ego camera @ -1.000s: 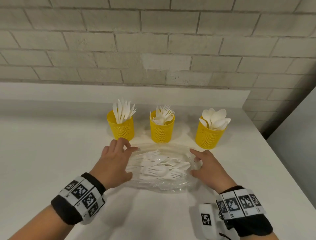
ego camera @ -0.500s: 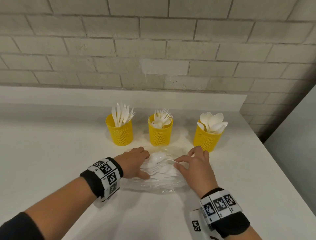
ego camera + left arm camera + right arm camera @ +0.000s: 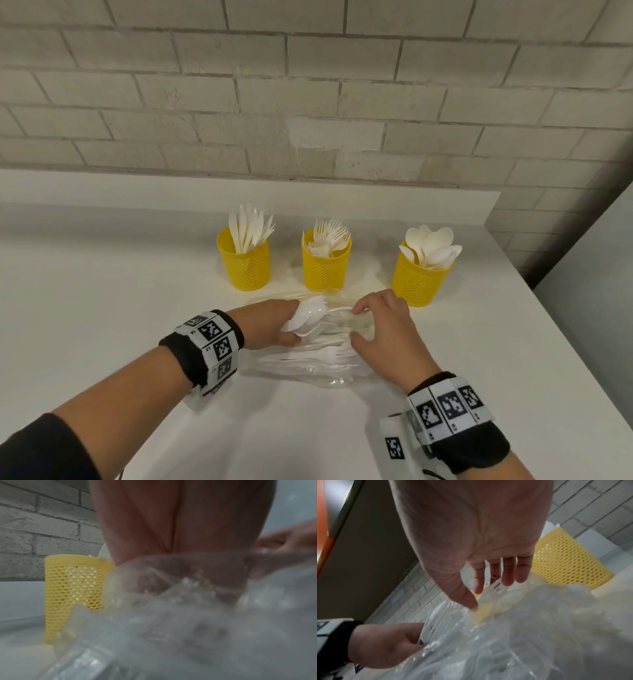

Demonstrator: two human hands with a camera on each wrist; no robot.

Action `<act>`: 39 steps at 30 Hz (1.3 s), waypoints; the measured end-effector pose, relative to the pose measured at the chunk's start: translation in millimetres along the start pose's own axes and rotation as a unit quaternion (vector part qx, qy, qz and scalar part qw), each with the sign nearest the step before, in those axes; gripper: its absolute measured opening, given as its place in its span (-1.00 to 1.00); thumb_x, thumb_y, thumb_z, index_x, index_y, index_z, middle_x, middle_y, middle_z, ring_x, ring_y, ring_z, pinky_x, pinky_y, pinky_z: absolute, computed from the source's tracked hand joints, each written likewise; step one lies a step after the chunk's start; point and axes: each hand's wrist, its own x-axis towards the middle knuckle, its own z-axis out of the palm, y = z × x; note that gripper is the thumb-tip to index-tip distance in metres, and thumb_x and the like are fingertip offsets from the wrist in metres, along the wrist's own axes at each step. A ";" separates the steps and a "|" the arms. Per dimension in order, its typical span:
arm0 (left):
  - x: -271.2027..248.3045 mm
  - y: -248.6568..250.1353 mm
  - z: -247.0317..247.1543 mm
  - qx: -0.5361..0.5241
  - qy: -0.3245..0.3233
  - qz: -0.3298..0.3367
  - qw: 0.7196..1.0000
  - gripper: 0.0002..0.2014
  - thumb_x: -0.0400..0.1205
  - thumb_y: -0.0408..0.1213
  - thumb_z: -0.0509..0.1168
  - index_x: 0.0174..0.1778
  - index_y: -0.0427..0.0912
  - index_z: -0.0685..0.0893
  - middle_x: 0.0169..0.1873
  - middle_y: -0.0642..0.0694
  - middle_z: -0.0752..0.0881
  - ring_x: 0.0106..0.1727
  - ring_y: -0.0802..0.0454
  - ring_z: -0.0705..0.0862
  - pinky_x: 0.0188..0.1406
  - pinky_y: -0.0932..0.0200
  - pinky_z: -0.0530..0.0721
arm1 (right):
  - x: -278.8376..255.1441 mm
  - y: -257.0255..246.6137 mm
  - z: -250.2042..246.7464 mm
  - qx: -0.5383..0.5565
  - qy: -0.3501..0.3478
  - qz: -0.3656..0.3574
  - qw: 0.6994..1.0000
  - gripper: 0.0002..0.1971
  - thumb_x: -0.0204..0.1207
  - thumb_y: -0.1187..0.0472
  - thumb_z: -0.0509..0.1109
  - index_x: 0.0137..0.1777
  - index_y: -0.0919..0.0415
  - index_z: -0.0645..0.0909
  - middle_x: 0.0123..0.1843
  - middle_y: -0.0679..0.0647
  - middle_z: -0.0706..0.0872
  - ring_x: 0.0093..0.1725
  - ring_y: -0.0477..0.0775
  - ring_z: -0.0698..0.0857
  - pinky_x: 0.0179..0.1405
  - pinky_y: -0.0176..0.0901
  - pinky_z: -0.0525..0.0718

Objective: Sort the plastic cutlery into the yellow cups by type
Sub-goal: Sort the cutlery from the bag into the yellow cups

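Three yellow mesh cups stand in a row at the back of the table: knives point(image 3: 244, 260), forks point(image 3: 326, 263) and spoons point(image 3: 419, 274). In front of them lies a clear plastic bag point(image 3: 308, 366) with white cutlery still inside. My left hand point(image 3: 274, 323) grips a bundle of white spoons point(image 3: 310, 315) just above the bag's left end, bowls pointing left. My right hand point(image 3: 376, 325) hovers over the bag's right end, fingertips on the spoon handles and thumb on the plastic. The right wrist view shows its fingers point(image 3: 508, 573) fairly straight on the bag point(image 3: 522, 628).
The white table point(image 3: 102, 308) ends at a raised ledge under the brick wall point(image 3: 308, 102). Its right edge runs close past the spoon cup, with a grey panel point(image 3: 599, 274) beyond. A white tagged block point(image 3: 394, 445) lies by my right wrist. One yellow cup point(image 3: 73, 588) shows beside my left hand.
Both hands closed in from the bag's ends. The left hand has gathered a bundle of spoons and lifted it slightly, while the right hand moved left onto the handles.
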 end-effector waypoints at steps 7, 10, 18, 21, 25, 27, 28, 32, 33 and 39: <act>-6.6 1.5 -0.8 -0.077 0.027 0.016 0.997 -0.43 0.56 -0.09 0.33 0.47 0.01 0.32 0.12 -0.03 0.66 0.08 -0.08 0.63 0.18 -0.09 0.62 | 2.4 3.5 -9.5 0.159 0.104 -0.013 0.982 -0.54 0.44 0.32 0.42 0.29 -0.03 0.45 0.40 -0.14 0.26 0.45 0.05 0.38 0.43 0.05 0.47; -9.9 4.4 -1.7 -0.085 0.028 0.027 0.996 -0.35 0.58 -0.14 0.34 0.57 0.02 0.22 0.21 -0.04 0.64 0.14 -0.08 0.62 0.24 -0.08 0.60 | 9.9 -5.2 -7.5 0.241 0.066 0.016 0.968 -0.57 0.61 0.12 0.32 0.46 -0.03 0.37 0.40 -0.09 0.36 0.44 -0.05 0.40 0.50 0.00 0.40; -14.5 8.7 -3.0 -0.103 0.036 0.060 0.992 -0.32 0.59 -0.23 0.34 0.61 0.05 0.19 0.33 -0.05 0.61 0.25 -0.10 0.59 0.32 -0.10 0.55 | 37.9 -11.5 -9.0 0.261 0.133 0.164 0.942 -0.47 0.53 0.13 0.43 0.49 0.11 0.40 0.36 0.06 0.36 0.00 0.05 0.65 0.12 -0.44 0.54; -15.6 8.6 -3.5 -0.111 0.040 0.074 0.990 -0.29 0.59 -0.25 0.34 0.62 0.09 0.17 0.32 -0.03 0.61 0.25 -0.07 0.59 0.32 -0.07 0.56 | 43.0 -6.7 -7.5 0.288 0.070 0.188 0.936 -0.61 0.50 0.19 0.45 0.33 0.10 0.57 0.15 0.00 0.63 0.19 0.18 0.66 0.28 0.16 0.62; -14.0 10.7 -5.0 -0.133 0.070 0.079 0.985 -0.32 0.58 -0.26 0.36 0.58 0.12 0.23 0.15 0.07 0.66 0.07 0.06 0.62 0.12 0.21 0.57 | 42.6 -12.0 -11.5 0.296 0.105 0.132 0.940 -0.74 0.44 0.35 0.47 0.06 0.04 0.61 -0.11 -0.04 0.58 -0.17 0.03 0.59 -0.02 -0.22 0.65; -11.2 10.3 -6.1 -0.121 0.096 0.069 0.986 -0.47 0.54 -0.22 0.39 0.43 0.02 0.42 0.10 0.04 0.68 0.04 0.03 0.64 0.09 0.17 0.60 | 40.9 -20.8 -15.0 0.244 0.144 0.069 0.957 -0.69 0.40 0.40 0.47 0.05 0.03 0.60 -0.08 0.01 0.57 -0.30 -0.08 0.51 -0.21 -0.48 0.50; -9.8 10.1 -6.8 -0.110 0.105 0.064 0.986 -0.53 0.52 -0.20 0.40 0.34 -0.01 0.47 0.08 0.02 0.69 0.03 0.00 0.65 0.08 0.13 0.62 | 40.2 -25.9 -16.5 0.220 0.162 0.033 0.961 -0.67 0.39 0.43 0.46 0.06 0.04 0.60 -0.06 0.02 0.56 -0.29 -0.13 0.50 -0.21 -0.50 0.48; -6.7 15.1 -7.6 -0.105 0.118 0.077 0.985 -0.66 0.52 -0.22 0.41 0.17 0.02 0.50 -0.06 0.09 0.64 -0.08 0.08 0.59 -0.13 0.29 0.50 | 38.6 -44.3 -23.9 0.131 0.186 -0.092 0.969 -0.65 0.40 0.50 0.39 0.11 0.12 0.58 0.03 -0.06 0.49 -0.12 -0.23 0.49 -0.04 -0.39 0.51; -5.8 17.4 -7.3 -0.108 0.120 0.084 0.983 -0.69 0.52 -0.23 0.40 0.12 0.05 0.49 -0.09 0.10 0.63 -0.11 0.09 0.57 -0.17 0.33 0.46 | 38.4 -47.2 -23.8 0.125 0.171 -0.108 0.971 -0.63 0.40 0.50 0.38 0.13 0.11 0.57 0.07 -0.08 0.48 -0.10 -0.24 0.50 -0.05 -0.38 0.53; -1.7 18.7 -8.8 -0.216 0.153 0.101 0.959 -0.68 0.56 -0.37 0.36 -0.18 0.18 0.43 -0.35 0.12 0.60 -0.35 0.15 0.60 -0.26 0.26 0.58 | 29.1 -56.8 -6.1 0.166 0.077 -0.132 0.974 -0.61 0.61 0.18 0.13 0.40 0.00 0.56 0.29 -0.18 0.56 0.30 -0.17 0.46 0.40 -0.14 0.43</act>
